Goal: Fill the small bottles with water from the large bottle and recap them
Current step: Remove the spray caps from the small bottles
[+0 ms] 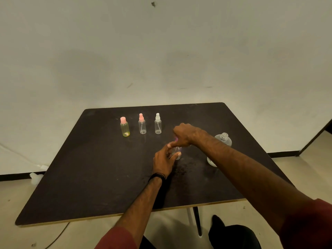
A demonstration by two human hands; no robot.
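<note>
We see a small clear bottle [177, 153] standing upright near the middle of the dark table [89, 177], and both hands meet on it. The left hand [164, 161] comes in from 6 o'clock and wraps its thumb and fingers around the bottle's body, holding it. The right hand [184, 134] sits directly above, at the bottle's 12 o'clock, fingers curled down over the bottle's top; a faint purple cap [175, 139] peeps out under them, and we take it that the fingers pinch this cap, though most of it is hidden. A black band [158, 176] circles the left wrist.

At 3 o'clock from the held bottle, well apart from it, the large bottle [223, 141] stands clear and uncapped, its threaded neck open; the right forearm crosses in front of its lower part.

Farther out, toward 10 and 11 o'clock, three small bottles stand upright in a row near the table's far edge: a yellow bottle with a pink cap [124, 127], a clear bottle with a pink sprayer [142, 124], and a clear bottle with a white sprayer [158, 124]. They stand apart from each other.
</note>
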